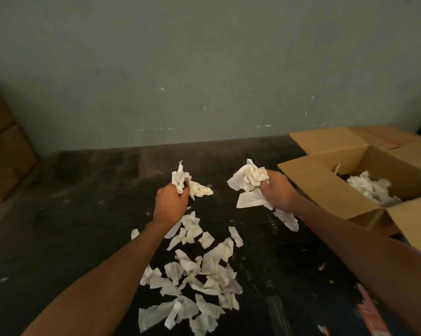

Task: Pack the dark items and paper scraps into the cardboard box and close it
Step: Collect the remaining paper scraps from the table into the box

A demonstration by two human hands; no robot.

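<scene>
My left hand [171,204] grips a crumpled bunch of white paper scraps [181,181] above the dark table. My right hand [278,191] grips a larger bunch of white scraps [248,180], with torn pieces hanging below it. It is just left of the open cardboard box [325,190], whose flaps stand out and which holds white paper [369,186] and something dark under it. Several loose white scraps [199,275] lie scattered on the table between my forearms.
The dark table [71,226] runs back to a grey-green wall. Stacked brown cartons [3,146] stand at the far left. Another flat carton [386,137] lies behind the open box. Reddish printed material [371,314] lies at the lower right.
</scene>
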